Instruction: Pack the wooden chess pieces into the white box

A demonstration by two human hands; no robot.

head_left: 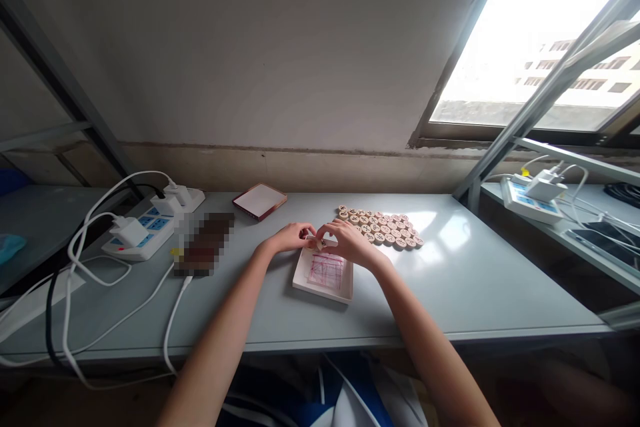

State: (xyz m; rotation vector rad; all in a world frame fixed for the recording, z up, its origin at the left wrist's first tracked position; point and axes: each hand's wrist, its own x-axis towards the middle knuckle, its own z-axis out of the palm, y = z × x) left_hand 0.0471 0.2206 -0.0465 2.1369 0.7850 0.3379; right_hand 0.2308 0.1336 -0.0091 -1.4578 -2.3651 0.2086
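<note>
A shallow white box (300, 278) lies in front of me on the desk, with a folded sheet with red grid lines (326, 271) inside it. Over the box's far end my left hand (293, 237) and my right hand (347, 244) meet, their fingers pinched together. A small round wooden xiangqi piece (321, 245) shows between the fingertips of both hands. To the right of my right hand, many more xiangqi pieces (390, 228) lie face up in close rows, with black or reddish characters.
A box lid (260, 201) lies near the wall. On the left are a power strip (145, 230) with chargers, a pixelated dark object (205, 247) and looping white cables (70, 293). Metal frame posts (505, 127) rise at right, beside a second power strip (531, 199).
</note>
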